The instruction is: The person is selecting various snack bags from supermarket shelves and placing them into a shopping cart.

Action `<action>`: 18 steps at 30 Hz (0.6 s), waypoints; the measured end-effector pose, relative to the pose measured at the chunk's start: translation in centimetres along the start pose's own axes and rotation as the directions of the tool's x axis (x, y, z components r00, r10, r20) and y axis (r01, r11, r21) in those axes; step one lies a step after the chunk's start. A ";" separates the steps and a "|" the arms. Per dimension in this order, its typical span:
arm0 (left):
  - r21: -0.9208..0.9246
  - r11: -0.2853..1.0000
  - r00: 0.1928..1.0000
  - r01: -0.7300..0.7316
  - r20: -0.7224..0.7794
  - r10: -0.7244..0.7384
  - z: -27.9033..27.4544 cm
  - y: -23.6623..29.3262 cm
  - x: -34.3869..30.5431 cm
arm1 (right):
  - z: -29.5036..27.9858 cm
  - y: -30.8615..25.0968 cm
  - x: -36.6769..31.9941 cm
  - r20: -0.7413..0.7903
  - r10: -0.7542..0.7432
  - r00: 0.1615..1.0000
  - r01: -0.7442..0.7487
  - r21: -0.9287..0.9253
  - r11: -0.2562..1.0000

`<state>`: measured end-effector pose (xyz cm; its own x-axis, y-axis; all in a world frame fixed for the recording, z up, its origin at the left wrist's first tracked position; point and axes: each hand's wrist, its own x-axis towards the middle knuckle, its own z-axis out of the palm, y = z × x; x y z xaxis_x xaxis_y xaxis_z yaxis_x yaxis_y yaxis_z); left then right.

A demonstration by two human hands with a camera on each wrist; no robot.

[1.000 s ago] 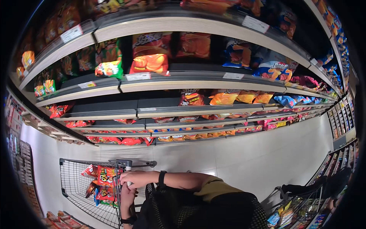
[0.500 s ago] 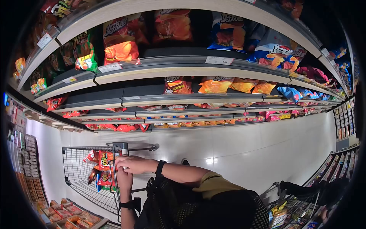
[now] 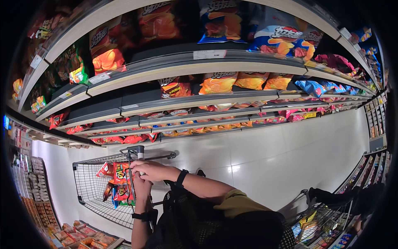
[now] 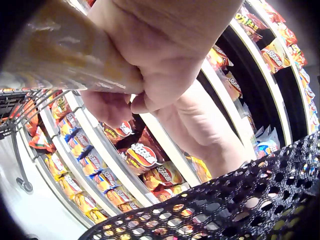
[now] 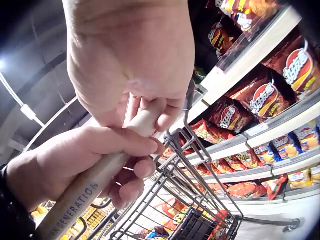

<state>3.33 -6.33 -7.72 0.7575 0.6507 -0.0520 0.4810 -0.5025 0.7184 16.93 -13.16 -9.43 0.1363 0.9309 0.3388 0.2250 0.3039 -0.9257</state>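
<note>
Both hands grip the pale handle (image 5: 75, 200) of a wire shopping cart (image 3: 97, 182). My left hand (image 3: 142, 187) curls its fingers and thumb round the bar; it shows large in the left wrist view (image 4: 155, 50) and at the left of the right wrist view. Close beside it, touching it, my right hand (image 3: 152, 171) has its fingers bent round the handle near one end, partly hidden behind the palm (image 5: 132, 60) in the right wrist view. Several red snack bags (image 3: 121, 172) lie in the cart near the handle.
Long curved shelves (image 3: 199, 68) with orange, blue and red chip bags (image 3: 217, 83) run across the front. Pale floor (image 3: 269, 149) lies below them. Another loaded cart (image 3: 315, 226) stands at lower right beside a dark-clothed person (image 3: 369, 201). Low displays (image 3: 83, 236) line the lower left.
The shelves have shifted left and upward in the head view. The cart and hands appear slightly higher, and more of the lower-left display shows. Both hands keep their hold on the handle.
</note>
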 end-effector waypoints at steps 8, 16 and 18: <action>-0.363 0.874 0.936 0.322 0.259 -0.238 2.0 2.5 -0.2 | -2.3 -1.4 -2.4 -0.039 0.065 0.997 -0.066 -0.014 0.998; -0.439 0.859 0.955 0.264 0.243 -0.169 2.7 2.9 0.0 | -1.5 -0.8 -3.4 -0.135 0.045 0.990 -0.060 -0.114 0.992; -0.352 0.927 0.976 0.130 0.209 -0.058 3.8 -1.6 1.2 | -1.0 -0.6 -3.4 -0.177 0.024 0.984 -0.051 -0.145 0.988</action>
<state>5.17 -6.92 -11.59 0.8041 0.5450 -0.2374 0.3891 -0.1805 0.9033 17.31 -16.73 -9.85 0.3102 0.8876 0.3405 0.3555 0.2238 -0.9075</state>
